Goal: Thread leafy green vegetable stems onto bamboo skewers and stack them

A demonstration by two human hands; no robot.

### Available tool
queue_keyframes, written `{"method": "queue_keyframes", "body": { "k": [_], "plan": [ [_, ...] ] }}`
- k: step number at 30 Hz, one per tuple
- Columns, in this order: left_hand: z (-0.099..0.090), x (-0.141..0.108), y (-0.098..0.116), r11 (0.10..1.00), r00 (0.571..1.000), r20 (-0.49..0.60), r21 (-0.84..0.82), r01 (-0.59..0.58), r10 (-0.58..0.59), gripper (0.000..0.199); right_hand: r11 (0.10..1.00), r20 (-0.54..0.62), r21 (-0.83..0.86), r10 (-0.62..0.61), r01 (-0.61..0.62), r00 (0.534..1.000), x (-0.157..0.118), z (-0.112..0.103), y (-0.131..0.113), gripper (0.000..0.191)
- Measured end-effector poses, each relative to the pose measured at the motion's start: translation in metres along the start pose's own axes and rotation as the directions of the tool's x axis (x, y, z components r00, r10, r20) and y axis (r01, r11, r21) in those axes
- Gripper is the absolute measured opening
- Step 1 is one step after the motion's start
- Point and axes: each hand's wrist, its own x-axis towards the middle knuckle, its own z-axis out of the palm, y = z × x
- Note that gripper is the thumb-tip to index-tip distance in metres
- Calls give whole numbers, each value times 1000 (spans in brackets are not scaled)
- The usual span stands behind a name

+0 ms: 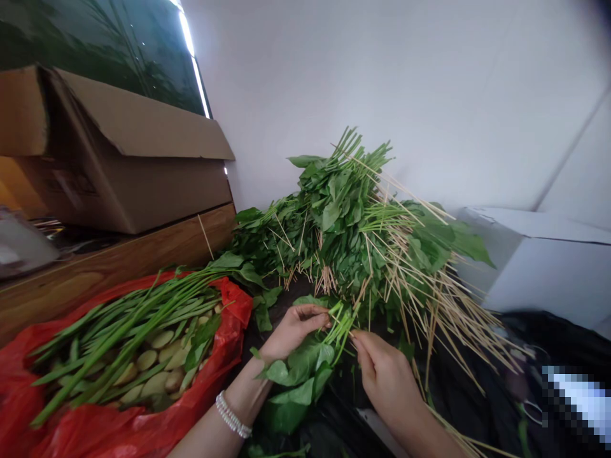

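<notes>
Between my hands is a small bunch of leafy greens (298,385), its cut stems up and its broad leaves hanging down. My left hand (298,327), with a beaded bracelet on the wrist, pinches at the left side of the stems. From the right, my right hand (382,369) pinches what looks like the end of a thin bamboo skewer running across the stems; most of it is hidden by fingers and greens. Just beyond the hands rises a big pile of skewered greens (334,197), with many bamboo skewers (449,312) sticking out to the right.
At the left lies a red plastic bag (233,331) holding green beans (119,343) and round slices (160,339). An open cardboard box (167,184) sits on a wooden ledge (143,251). A white box (548,267) stands right, beside black plastic (534,327). A white wall (382,76) closes the back.
</notes>
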Motion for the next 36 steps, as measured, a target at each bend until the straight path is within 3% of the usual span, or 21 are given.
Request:
{"method": "queue_keyframes", "body": {
  "k": [12,18,23,25,27,29,33,36],
  "plan": [
    [7,-2,-1,995,1000,-26,102,-14,17,36,996,-6,-85,13,-14,1000,0,-1,-5,27],
    [1,4,-8,993,998,-37,110,-43,48,50,990,-152,-103,-106,91,983,5,-22,-5,20],
    [3,6,-15,986,992,91,133,-99,87,46,968,-252,-72,-252,242,934,4,-33,-4,13],
    [2,7,-14,985,992,24,122,-126,124,51,965,-269,-86,-263,249,926,5,-35,-3,13],
    [1,8,-13,978,983,-87,147,-146,160,55,970,-310,-122,-238,210,920,6,-38,-1,13],
    [1,6,-14,945,971,-109,275,-176,213,47,982,-383,-148,-165,116,909,7,-43,3,14],
    [8,-3,-23,777,963,119,571,-265,241,17,989,-472,-15,122,-146,873,7,-59,10,19],
    [11,-9,-28,564,944,269,758,-329,191,9,969,-504,137,245,-203,828,7,-64,11,21]
  ]
}}
